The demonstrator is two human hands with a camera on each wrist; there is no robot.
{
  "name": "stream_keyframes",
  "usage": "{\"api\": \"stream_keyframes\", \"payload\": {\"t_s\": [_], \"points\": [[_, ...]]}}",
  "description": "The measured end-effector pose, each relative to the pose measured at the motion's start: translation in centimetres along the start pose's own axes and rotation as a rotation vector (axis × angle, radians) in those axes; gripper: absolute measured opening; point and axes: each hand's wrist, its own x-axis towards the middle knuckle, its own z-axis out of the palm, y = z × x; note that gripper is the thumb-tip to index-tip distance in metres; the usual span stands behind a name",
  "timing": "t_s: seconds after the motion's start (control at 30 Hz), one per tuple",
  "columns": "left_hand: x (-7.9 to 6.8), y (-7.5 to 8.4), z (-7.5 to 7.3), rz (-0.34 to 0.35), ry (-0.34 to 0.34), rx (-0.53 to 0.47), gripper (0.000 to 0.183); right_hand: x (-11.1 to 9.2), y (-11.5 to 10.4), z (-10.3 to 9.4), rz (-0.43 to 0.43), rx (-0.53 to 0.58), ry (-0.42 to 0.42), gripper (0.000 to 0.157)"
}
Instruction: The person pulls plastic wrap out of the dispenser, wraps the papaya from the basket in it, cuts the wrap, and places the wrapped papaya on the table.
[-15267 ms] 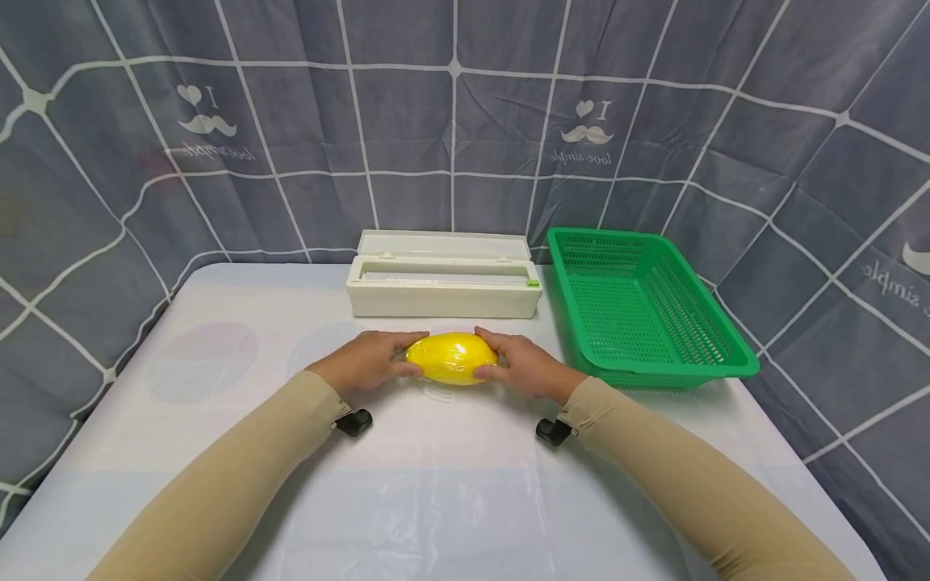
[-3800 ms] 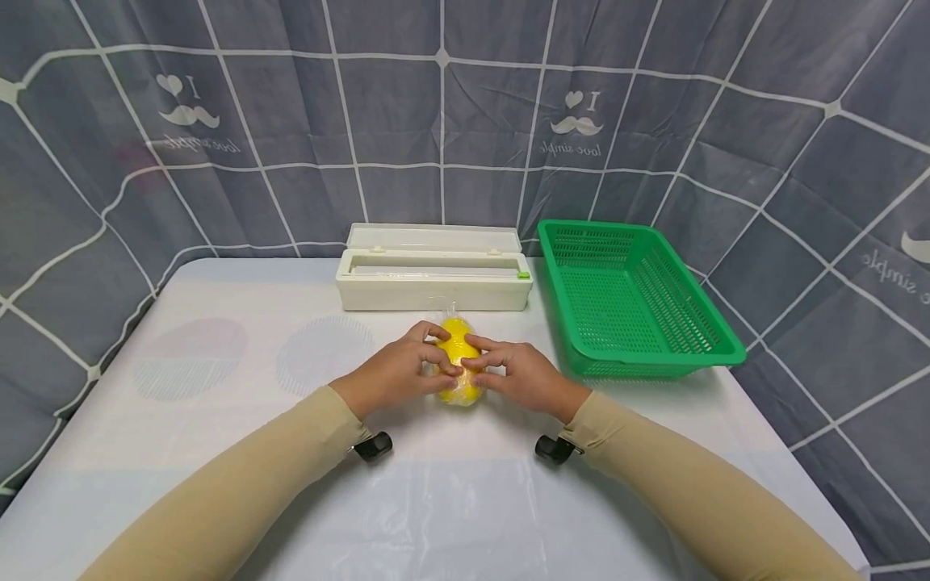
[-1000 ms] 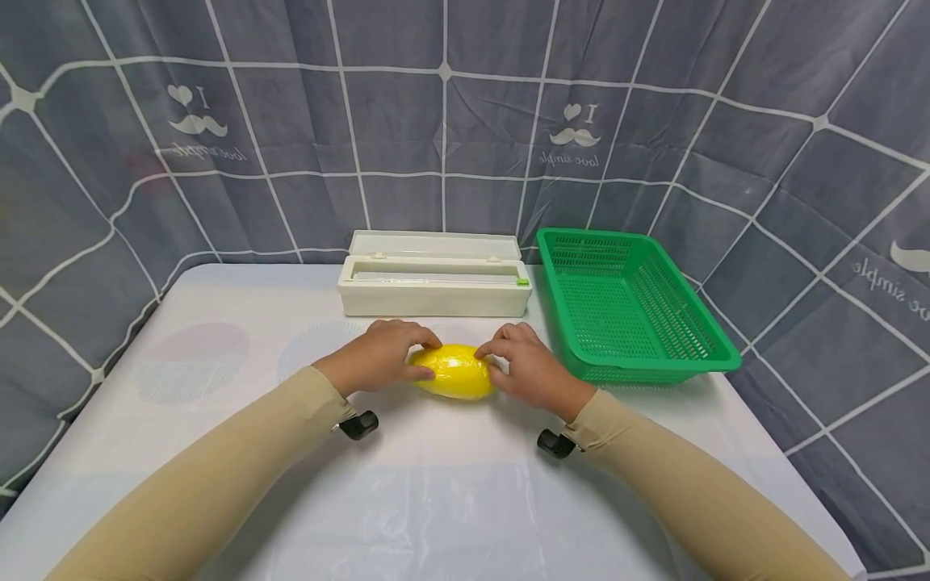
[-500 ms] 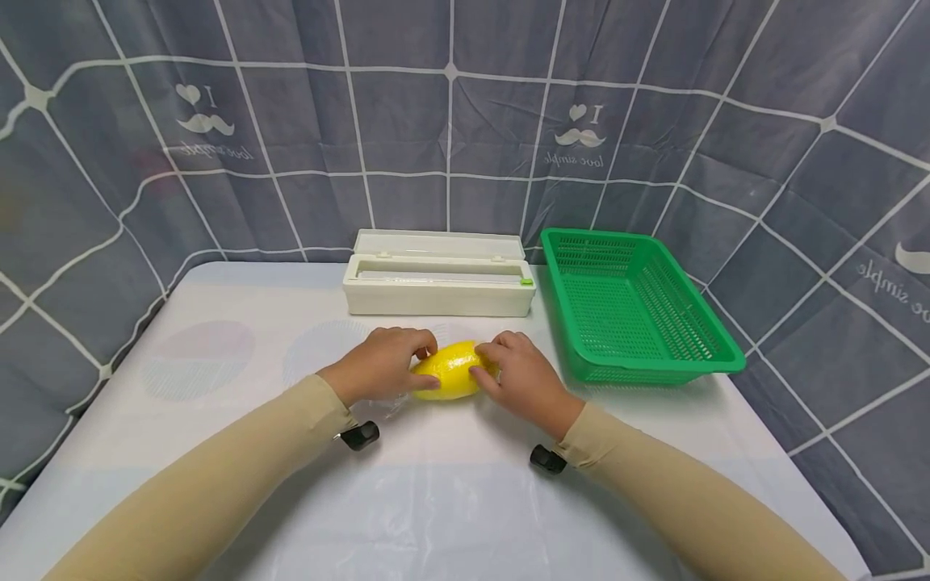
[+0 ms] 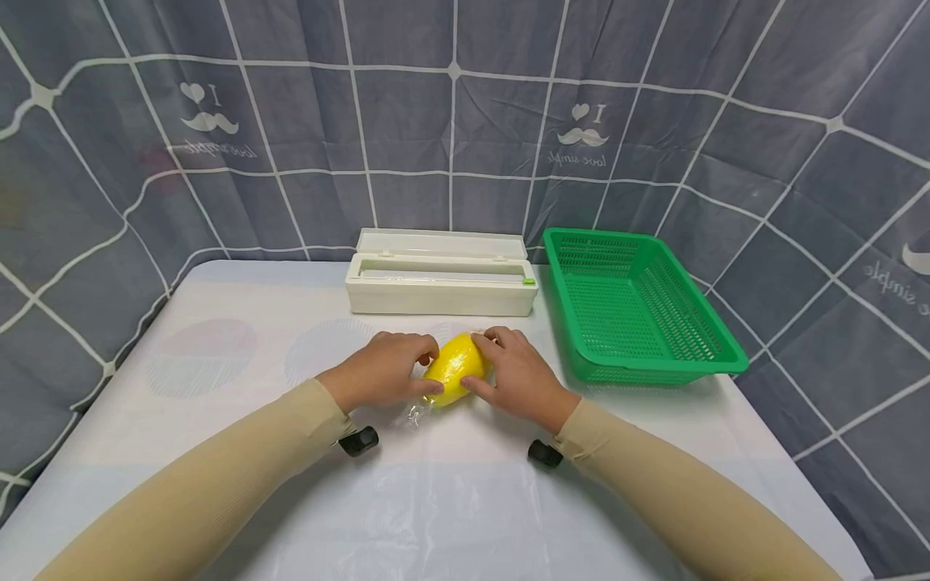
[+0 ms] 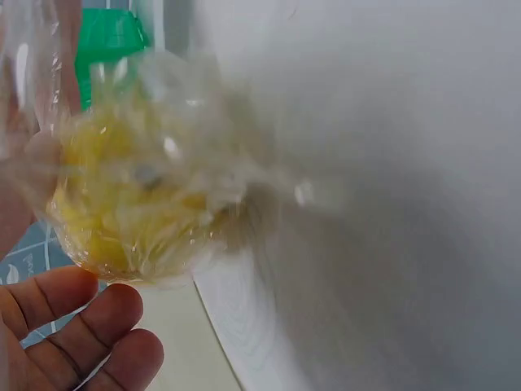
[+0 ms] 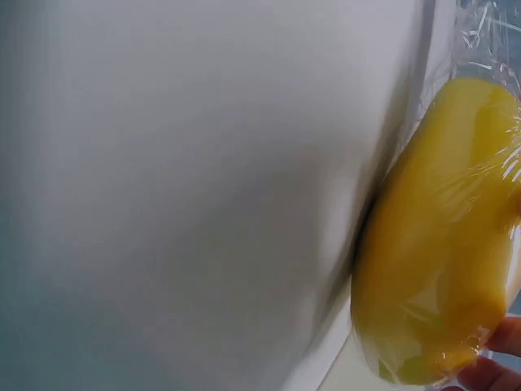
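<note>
A yellow oval fruit [image 5: 455, 369], wrapped in clear cling film, lies slantwise on the table between both hands in the head view. My left hand [image 5: 385, 369] holds its left, nearer end between thumb and fingers. On the other side, my right hand [image 5: 525, 378] grips the right, farther end, thumb on the near face. A loose tail of cling film [image 5: 416, 413] sticks out at the near-left end. Crumpled film covers the end of the fruit [image 6: 122, 195] in the left wrist view. The right wrist view shows the smooth long side of the fruit [image 7: 440, 244] under film.
Behind the hands stands a white cling film dispenser [image 5: 441, 297], lid raised, with a green slider [image 5: 529, 282] at its right end. A green plastic basket [image 5: 657, 367] sits to the right. The white-covered table [image 5: 450, 516] meets a grey checked curtain [image 5: 407, 121] at the back.
The fruit lay crosswise a second ago; it has turned so its right end points away, and the film tail shows at the near-left. Earlier it also stood lengthwise between the hands.
</note>
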Motion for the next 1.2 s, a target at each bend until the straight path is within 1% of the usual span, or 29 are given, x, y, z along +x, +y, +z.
{"api": "stream_keyframes", "payload": {"t_s": [0.17,0.3,0.4,0.57,0.77,0.9,1.03,1.13,1.2], "points": [[-0.3,0.1,0.0,0.010,0.002,0.010,0.043,0.3,0.3,0.0,-0.013,0.037,-0.033,0.074],[-0.7,0.1,0.0,0.016,0.000,0.004,0.042,0.4,0.4,-0.1,-0.024,0.100,-0.054,0.071],[-1.1,0.0,0.0,0.034,-0.009,-0.002,0.042,0.4,0.5,-0.1,-0.034,0.146,-0.073,0.069],[-1.7,-0.2,0.0,0.091,-0.015,-0.004,0.042,0.6,0.9,0.0,-0.053,0.206,-0.117,0.069],[-2.3,0.0,0.4,0.167,-0.014,0.035,0.046,1.0,1.3,-0.2,-0.058,0.266,-0.180,0.070],[-2.5,0.4,0.9,0.224,0.020,0.075,0.052,1.3,1.4,-0.3,-0.051,0.301,-0.209,0.069],[-2.5,0.7,1.3,0.297,0.061,0.121,0.059,1.7,1.5,-0.3,-0.047,0.322,-0.223,0.069],[-2.3,0.8,1.7,0.362,0.100,0.164,0.057,1.9,1.5,-0.3,-0.045,0.326,-0.229,0.069],[-2.2,0.8,1.8,0.399,0.138,0.191,0.049,2.0,1.5,-0.3,-0.048,0.326,-0.227,0.069]]}}
